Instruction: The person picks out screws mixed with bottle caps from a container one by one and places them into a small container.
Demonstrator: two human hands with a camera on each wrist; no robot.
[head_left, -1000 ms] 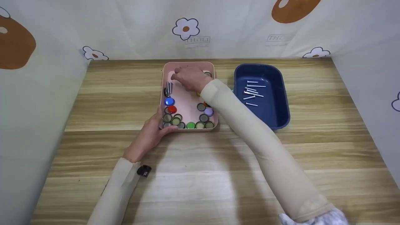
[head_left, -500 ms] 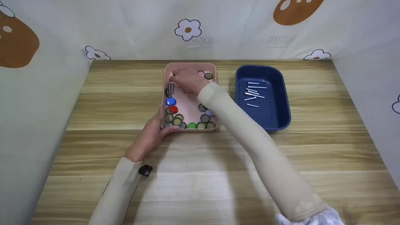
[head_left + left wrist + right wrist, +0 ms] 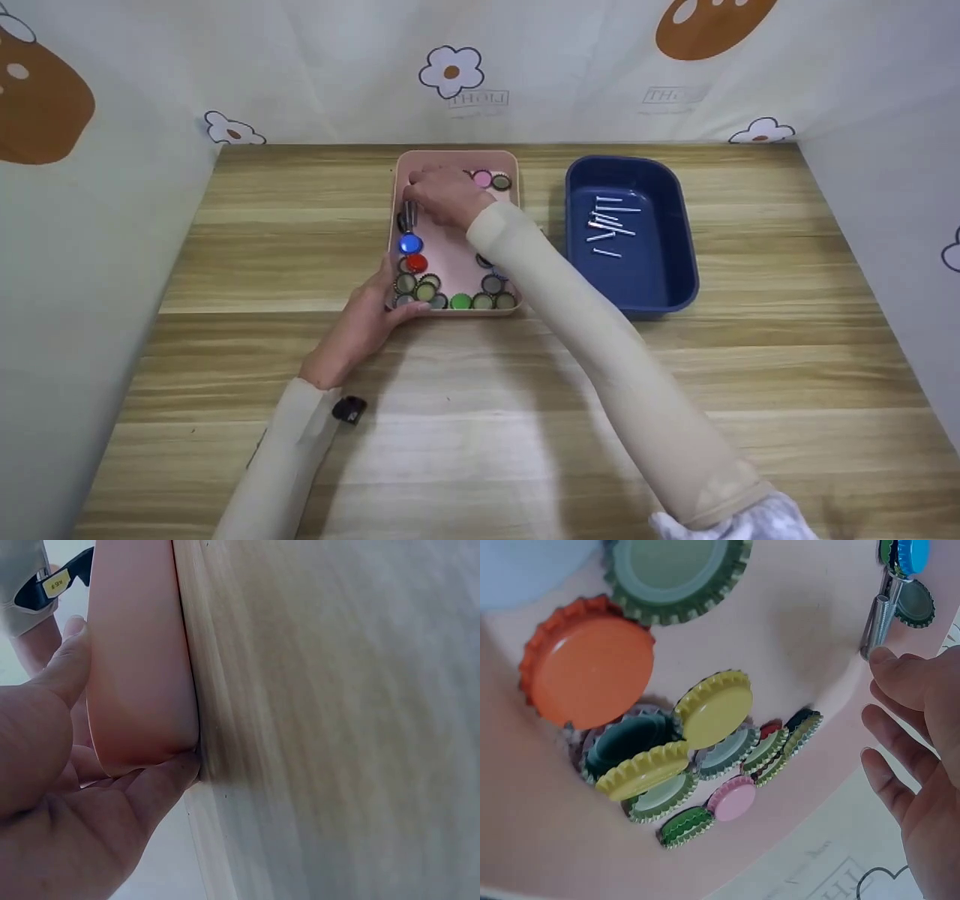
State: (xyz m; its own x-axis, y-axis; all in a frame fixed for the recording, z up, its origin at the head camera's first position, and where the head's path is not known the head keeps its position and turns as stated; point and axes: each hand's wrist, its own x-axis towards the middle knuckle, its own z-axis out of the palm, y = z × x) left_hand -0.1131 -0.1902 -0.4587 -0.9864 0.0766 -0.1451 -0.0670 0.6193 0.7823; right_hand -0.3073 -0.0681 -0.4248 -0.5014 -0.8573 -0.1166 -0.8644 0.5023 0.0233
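My left hand (image 3: 361, 322) grips the near left corner of a pink tray (image 3: 456, 159), thumb along the near wall. In the left wrist view, fingertips (image 3: 180, 769) tuck under the corner of the tray. Over the tray's far left part is my right hand (image 3: 450, 196). Silver screws (image 3: 410, 214) lie below it by the left wall. The right wrist view shows its thumb at the end of the screws (image 3: 879, 619), other fingers loosely spread. A blue bottle cap (image 3: 410, 244) and a red bottle cap (image 3: 416, 262) lie nearer to me.
Several bottle caps line the tray's edges, among them a green cap (image 3: 460, 301), a pink cap (image 3: 482, 178) and an orange cap (image 3: 592, 664). To the right stands a dark blue bin (image 3: 667, 289) with several screws (image 3: 611, 221). A patterned cloth (image 3: 337, 75) hangs behind the table.
My right hand has shifted slightly down and left within the tray, and more caps show at the far right corner. The left hand keeps its grip on the tray.
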